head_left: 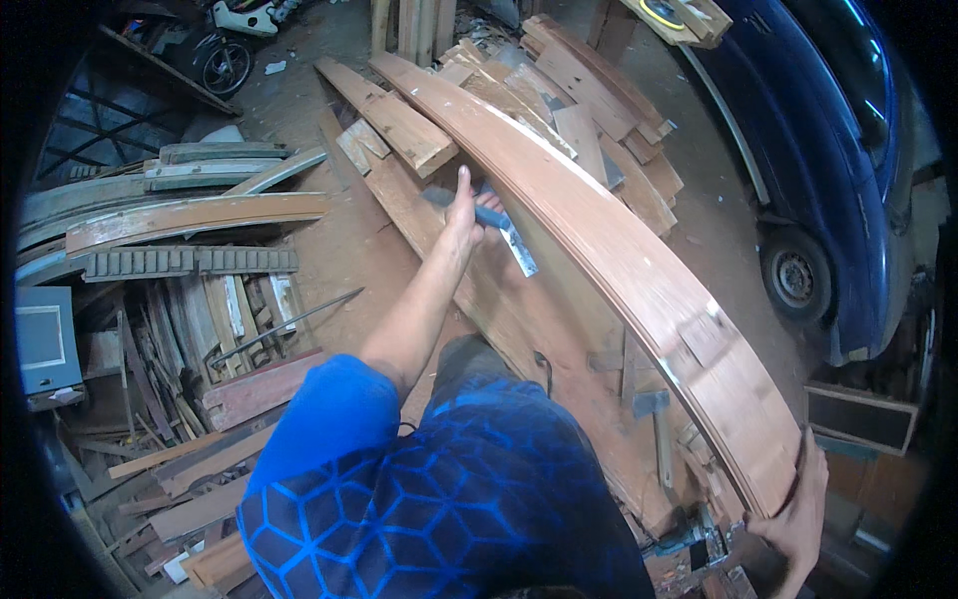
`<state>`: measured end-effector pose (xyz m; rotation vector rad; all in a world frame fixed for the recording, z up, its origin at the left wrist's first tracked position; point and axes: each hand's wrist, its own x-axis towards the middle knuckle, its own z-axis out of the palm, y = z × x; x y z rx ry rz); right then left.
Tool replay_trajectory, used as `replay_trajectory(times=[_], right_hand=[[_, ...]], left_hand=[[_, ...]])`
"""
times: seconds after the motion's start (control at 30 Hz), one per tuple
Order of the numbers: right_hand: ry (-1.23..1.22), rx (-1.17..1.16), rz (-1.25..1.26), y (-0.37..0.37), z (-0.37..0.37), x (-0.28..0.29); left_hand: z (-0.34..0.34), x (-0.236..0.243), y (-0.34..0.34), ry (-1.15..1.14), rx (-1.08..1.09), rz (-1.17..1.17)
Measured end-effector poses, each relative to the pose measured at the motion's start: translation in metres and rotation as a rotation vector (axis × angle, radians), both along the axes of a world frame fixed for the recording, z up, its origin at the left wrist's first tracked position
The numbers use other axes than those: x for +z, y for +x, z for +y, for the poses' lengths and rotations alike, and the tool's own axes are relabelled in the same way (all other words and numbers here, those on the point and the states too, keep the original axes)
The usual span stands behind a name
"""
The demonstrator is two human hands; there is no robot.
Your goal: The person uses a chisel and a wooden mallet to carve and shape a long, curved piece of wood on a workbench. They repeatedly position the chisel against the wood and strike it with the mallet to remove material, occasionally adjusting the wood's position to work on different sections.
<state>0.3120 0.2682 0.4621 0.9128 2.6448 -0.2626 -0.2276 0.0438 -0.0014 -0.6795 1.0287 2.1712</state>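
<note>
My left hand [469,215] is closed on a tool with a blue-grey handle and a short, flat metal blade [517,247], held just left of a long pale reddish board [599,225]. The board runs from the back middle to the lower right, has a grooved near edge, and shows a lighter patched area near its right end. My right hand [793,504] grips that lower right end, thumb toward the board's edge. Stacked planks [589,110] lie behind the board, and another thick plank [394,115] sits beside its far end.
A blue car [838,180] stands at the right, a dark framed panel [858,419] near its wheel. Piles of old boards [200,210] and offcuts fill the left, with a grey cabinet [45,334] and a metal rod. A motorbike [230,50] stands at the back left.
</note>
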Motion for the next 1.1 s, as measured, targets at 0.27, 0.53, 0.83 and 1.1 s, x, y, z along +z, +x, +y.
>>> replay_trajectory(times=[0.27, 0.53, 0.83, 1.1], right_hand=[[0.097, -0.090, -0.088, 0.080, -0.025, -0.057], [0.114, -0.133, 0.037, 0.201, -0.057, -0.138], [-0.116, -0.317, -0.038, 0.303, -0.109, -0.227], [-0.107, 0.018, 0.198, 0.310, -0.163, -0.347]], left_hand=[[0.051, 0.026, -0.005, -0.021, -0.136, -0.044], [0.043, 0.076, 0.097, 0.001, -0.189, -0.147], [-0.052, 0.130, 0.175, -0.100, -0.156, 0.055], [-0.119, 0.024, 0.158, -0.755, -0.031, 0.226]])
